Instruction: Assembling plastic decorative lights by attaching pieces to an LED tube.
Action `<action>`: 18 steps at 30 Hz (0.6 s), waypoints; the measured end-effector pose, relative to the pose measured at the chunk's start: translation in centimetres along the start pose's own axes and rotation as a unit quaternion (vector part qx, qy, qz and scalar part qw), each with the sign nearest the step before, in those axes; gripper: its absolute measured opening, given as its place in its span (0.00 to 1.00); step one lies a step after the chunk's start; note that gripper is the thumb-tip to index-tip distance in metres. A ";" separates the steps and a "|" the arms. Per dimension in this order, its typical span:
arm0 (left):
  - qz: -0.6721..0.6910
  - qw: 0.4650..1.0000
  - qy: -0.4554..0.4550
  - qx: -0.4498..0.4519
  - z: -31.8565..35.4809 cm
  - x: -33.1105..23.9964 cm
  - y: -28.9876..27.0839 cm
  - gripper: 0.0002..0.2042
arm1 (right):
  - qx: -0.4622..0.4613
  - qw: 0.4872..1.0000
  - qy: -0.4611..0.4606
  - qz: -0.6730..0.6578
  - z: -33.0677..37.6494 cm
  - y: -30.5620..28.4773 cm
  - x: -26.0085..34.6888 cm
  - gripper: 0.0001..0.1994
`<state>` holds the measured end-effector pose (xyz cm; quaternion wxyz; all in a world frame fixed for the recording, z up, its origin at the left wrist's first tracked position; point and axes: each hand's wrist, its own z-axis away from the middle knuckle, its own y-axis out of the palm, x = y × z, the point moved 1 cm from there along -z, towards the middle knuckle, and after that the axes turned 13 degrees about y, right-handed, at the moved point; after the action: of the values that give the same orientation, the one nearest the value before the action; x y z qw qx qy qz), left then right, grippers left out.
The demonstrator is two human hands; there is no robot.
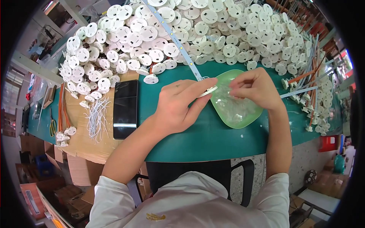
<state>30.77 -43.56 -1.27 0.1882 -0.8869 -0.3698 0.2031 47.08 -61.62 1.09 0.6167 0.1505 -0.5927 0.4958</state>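
Both forearms up from lower edge, meeting over green desk (213, 140). Left hand (178, 106) palm-down, grip pinched on small white round part (209, 91) at near-left rim of pale green dish (251, 117). Right hand (256, 89) curled over dish, fingertips closed; what they hold hidden. Dish contents clear, hard to make out. LED strip (173, 36) running away from left hand. Heap of white discs (197, 30) beyond, cut off at frame top.

L hand (176, 106) palm-down, fingers stretched fwd, thumb + index pinched at tips. R hand (256, 88) curled, fingertips pinched inward toward L. Both forearms enter from bottom edge.
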 end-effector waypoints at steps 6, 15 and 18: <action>-0.003 0.999 -0.033 0.022 0.0 -0.1 -0.4 0.17 | -0.018 0.996 0.022 -0.086 -0.5 -0.3 -0.2 0.05; 0.091 0.988 -0.114 -0.054 0.0 -0.8 -0.3 0.17 | 0.015 0.953 -0.026 -0.302 0.7 2.5 1.1 0.14; 0.099 0.985 -0.119 -0.073 -0.1 -1.2 -0.2 0.19 | -0.001 0.965 0.006 -0.262 1.4 4.2 2.2 0.14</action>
<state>29.95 -44.31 -0.83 0.0564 -0.8999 -0.3140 0.2972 42.56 -59.83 1.71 0.7286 0.2976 -0.5292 0.3170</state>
